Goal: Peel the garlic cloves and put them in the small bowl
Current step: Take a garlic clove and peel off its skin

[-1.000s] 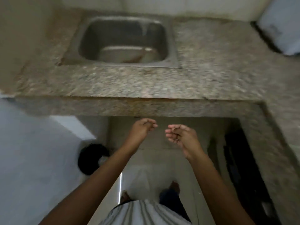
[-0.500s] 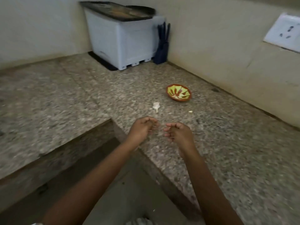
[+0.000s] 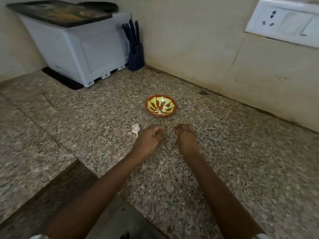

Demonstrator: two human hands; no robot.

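Hands have neared the glossy round bowl [image 3: 161, 105]; left hand [image 3: 148, 139], right hand [image 3: 187, 137] curled, grip unclear.

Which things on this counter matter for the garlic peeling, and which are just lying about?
For the job: garlic, on the counter beside the left hand; small bowl, beyond the right hand.

Just lying about: white box with a dark tray on top; knife block beside it; wall socket.

blurred curled fingers [image 3: 158, 131] on left hand [image 3: 148, 141] and right hand [image 3: 187, 138]; socket plate [image 3: 283, 19] partly off-frame
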